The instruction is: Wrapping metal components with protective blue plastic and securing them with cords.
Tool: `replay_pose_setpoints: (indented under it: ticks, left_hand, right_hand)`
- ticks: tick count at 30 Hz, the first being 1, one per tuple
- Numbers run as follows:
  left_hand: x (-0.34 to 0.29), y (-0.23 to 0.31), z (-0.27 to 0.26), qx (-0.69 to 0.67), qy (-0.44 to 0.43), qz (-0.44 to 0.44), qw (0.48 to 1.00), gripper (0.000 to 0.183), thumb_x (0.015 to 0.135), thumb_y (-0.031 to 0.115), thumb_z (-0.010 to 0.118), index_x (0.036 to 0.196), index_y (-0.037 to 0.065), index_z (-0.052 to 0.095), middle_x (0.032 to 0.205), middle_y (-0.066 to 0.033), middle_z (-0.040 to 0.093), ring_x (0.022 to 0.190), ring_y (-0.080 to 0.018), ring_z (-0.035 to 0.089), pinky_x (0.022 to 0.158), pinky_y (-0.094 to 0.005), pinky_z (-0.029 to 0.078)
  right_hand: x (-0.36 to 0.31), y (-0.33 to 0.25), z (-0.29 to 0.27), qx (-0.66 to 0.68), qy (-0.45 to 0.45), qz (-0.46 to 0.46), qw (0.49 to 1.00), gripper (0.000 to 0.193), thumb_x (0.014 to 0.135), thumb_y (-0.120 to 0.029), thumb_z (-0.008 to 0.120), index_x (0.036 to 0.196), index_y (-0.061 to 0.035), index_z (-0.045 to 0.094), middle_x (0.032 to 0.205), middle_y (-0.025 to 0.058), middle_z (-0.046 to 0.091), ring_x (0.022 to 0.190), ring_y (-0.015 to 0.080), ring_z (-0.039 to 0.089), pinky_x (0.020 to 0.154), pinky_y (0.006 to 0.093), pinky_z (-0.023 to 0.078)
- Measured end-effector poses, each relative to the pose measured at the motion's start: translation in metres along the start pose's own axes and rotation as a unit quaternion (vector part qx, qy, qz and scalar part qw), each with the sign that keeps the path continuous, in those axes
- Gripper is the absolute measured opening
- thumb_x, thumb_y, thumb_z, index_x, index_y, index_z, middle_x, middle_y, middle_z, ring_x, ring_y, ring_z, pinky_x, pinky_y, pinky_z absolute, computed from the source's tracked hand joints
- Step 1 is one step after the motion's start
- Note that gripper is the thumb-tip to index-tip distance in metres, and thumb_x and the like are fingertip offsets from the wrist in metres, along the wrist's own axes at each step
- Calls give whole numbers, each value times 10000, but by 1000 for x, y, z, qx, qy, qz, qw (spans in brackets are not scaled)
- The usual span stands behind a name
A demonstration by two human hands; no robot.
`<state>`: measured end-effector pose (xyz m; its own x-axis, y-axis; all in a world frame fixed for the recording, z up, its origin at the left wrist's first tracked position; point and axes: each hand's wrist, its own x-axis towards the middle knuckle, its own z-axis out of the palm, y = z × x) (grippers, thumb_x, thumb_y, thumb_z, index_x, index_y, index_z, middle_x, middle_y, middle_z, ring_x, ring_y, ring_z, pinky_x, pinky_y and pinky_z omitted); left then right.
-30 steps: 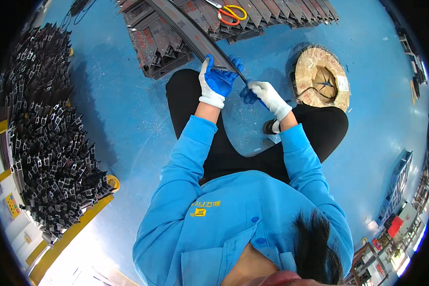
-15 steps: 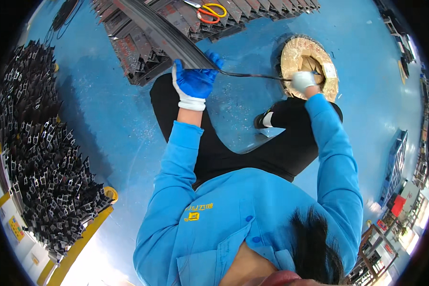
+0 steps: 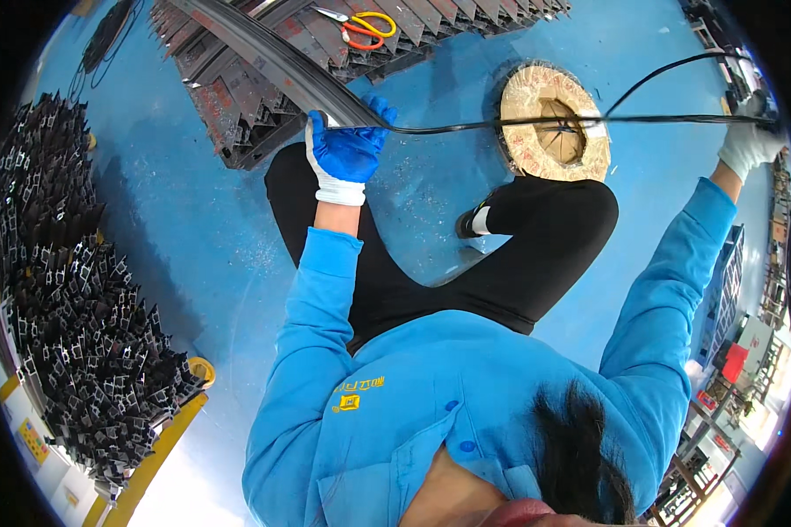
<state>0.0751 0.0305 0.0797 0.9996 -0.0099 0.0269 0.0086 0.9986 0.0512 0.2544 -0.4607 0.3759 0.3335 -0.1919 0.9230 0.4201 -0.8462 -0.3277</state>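
My left hand (image 3: 347,156), in a white glove with a blue palm, is closed round the near end of a long dark profile (image 3: 294,72). The profile slants up and away to the left over other profiles. From its end a thin black strip (image 3: 461,128) runs tautly to the right. Far out at the right rim my right hand (image 3: 751,147), in a whitish glove, is closed on that strip; its fingertips are partly lost in the dark edge. A second length of strip curves up to the same hand. Beneath the strip lies a ring-shaped coil (image 3: 520,151) in tan wrapping.
Scissors (image 3: 369,31) with yellow and orange handles lie on the stacked dark profiles (image 3: 228,110) ahead. A large pile of profiles (image 3: 79,290) stands at the left beside a yellow bar (image 3: 154,465). The blue floor (image 3: 431,189) stretches between my legs. A blue metal frame (image 3: 721,299) is at the right.
My right hand has swung from the coil out to the far right, drawing the black strip across the coil. My left hand stays at the profile's end.
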Motion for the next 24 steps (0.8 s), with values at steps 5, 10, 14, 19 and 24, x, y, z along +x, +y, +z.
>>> replay_pose_setpoints:
  ticks: [5, 10, 14, 19, 24]
  left_hand:
    - [1, -3, 5, -19, 12, -18, 1000, 582, 826, 436, 548, 1242, 34, 482, 1180, -270, 544, 1107, -420, 523, 976, -565, 381]
    - [-1, -6, 4, 8, 78, 8, 997, 513, 836, 401, 533, 1201, 40, 512, 1085, -226, 593, 981, -376, 580, 916, -527, 430]
    - [-5, -10, -6, 44, 136, 30, 989, 471, 844, 380, 523, 1172, 43, 528, 1028, -200, 616, 902, -347, 611, 885, -499, 455]
    - [-2, -15, -4, 44, 109, 20, 993, 521, 844, 413, 529, 1172, 10, 493, 1067, -231, 592, 950, -362, 594, 904, -509, 447]
    - [-5, -11, -8, 42, 114, 19, 992, 522, 848, 408, 524, 1170, -1, 489, 1064, -227, 595, 943, -354, 598, 897, -489, 456]
  right_hand:
    - [-64, 61, 15, -160, -156, -70, 972, 480, 846, -186, 557, 1290, -71, 414, 1094, 207, 608, 969, 364, 606, 805, 438, 495]
    - [-243, 8, 32, -168, -723, 170, 648, 319, 761, -209, 592, 966, 35, 589, 758, 122, 636, 463, 251, 527, 496, 347, 492]
    - [-313, -125, 78, 44, -686, 212, 695, 374, 884, -329, 494, 1180, -125, 593, 869, 92, 661, 661, 187, 577, 595, 299, 461]
    - [-375, -215, 108, 375, -624, 164, 666, 406, 913, -334, 482, 1126, -9, 595, 855, 65, 665, 674, 172, 593, 671, 268, 483]
    - [-352, -215, 81, 337, -762, 307, 459, 362, 891, -303, 523, 1022, 21, 617, 845, 79, 678, 657, 194, 607, 642, 289, 478]
